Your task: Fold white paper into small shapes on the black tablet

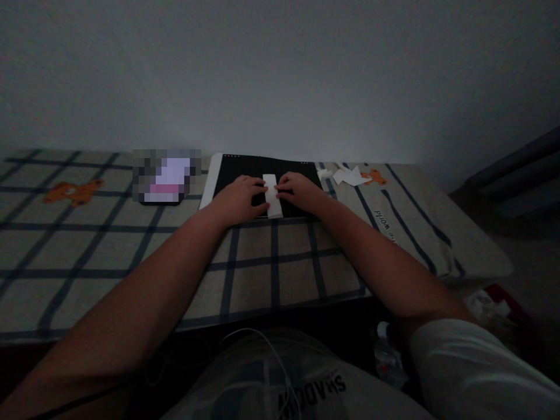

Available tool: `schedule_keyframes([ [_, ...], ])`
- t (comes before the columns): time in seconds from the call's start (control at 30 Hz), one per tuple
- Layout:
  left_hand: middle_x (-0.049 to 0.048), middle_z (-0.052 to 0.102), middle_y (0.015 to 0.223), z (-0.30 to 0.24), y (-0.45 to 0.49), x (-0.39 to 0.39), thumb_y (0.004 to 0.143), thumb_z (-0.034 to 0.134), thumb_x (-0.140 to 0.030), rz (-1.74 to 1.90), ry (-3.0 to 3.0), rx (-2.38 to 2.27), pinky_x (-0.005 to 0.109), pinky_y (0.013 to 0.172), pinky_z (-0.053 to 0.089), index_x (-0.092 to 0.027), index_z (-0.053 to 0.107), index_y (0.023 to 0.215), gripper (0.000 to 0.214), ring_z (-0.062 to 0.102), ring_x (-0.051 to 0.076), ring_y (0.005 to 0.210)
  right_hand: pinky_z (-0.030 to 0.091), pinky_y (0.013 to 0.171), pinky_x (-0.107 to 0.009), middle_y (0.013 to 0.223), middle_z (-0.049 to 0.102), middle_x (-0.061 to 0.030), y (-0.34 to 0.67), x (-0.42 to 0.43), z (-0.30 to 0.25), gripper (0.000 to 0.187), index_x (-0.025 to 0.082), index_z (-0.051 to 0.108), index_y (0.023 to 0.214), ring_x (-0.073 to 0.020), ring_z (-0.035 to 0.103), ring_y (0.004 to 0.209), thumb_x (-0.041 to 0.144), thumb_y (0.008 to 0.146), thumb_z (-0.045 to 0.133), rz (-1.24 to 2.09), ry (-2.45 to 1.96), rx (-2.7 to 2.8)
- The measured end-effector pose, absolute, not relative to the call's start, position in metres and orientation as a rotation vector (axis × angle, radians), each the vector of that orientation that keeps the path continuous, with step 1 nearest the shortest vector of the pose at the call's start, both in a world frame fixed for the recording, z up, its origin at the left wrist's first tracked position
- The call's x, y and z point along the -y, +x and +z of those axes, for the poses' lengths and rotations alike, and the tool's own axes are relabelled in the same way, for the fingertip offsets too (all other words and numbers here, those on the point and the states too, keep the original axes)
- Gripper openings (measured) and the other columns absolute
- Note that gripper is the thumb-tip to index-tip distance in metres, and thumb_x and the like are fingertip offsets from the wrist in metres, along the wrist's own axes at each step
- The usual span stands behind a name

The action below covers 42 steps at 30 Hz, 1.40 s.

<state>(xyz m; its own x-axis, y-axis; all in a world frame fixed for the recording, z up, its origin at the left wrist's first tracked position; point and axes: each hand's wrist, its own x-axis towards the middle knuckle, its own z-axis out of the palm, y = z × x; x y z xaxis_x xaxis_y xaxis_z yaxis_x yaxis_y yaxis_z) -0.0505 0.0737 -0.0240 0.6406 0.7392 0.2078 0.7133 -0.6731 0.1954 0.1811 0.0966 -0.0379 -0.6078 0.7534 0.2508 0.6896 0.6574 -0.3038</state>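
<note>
A narrow white strip of folded paper [272, 198] lies lengthwise away from me on a black, flat sheet or board [238, 169]. My left hand [240, 201] is at its left side, thumb and fingertips pressed along that edge. From the other side, my right hand [301, 192] has curled fingers on the right edge, so the strip is held between both hands. The undersides of the fingers are hidden. White torn paper pieces [350, 176] rest to the right of the black sheet.
A checked cloth [175, 239] covers the table, which stands against a grey wall [271, 76]. A phone with a lit, blurred screen [168, 178] lies to the left. Below the table's edge at right are a plastic bottle [388, 356] and a red container [503, 300]. A white cable [266, 341] crosses my lap.
</note>
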Motion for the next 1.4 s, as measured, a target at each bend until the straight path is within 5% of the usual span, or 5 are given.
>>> schedule_keyframes([
  [0.9,0.0104,0.062,0.143,-0.02,-0.047,-0.067,0.091,0.059,-0.053,0.397,2.766,-1.309,0.047,0.114,0.043,-0.018,0.07,0.131,0.054,0.053,0.032,0.133,0.043,0.102,-0.045,0.12,0.064,-0.0122,0.192,-0.089,-0.037,0.033,0.02,0.075,0.12,-0.0266,0.056,0.114,0.036,0.092,0.069,0.299,-0.991,2.54],
  [1.4,0.0118,0.061,0.144,-0.018,-0.047,-0.067,0.089,0.061,-0.055,0.362,2.73,-1.332,0.047,0.115,0.042,-0.016,0.071,0.129,0.057,0.051,0.033,0.135,0.036,0.117,-0.052,0.144,0.052,-0.0149,0.201,-0.081,-0.023,0.071,0.021,0.065,0.138,-0.0342,0.046,0.136,0.051,0.076,0.083,0.462,-1.037,2.691],
])
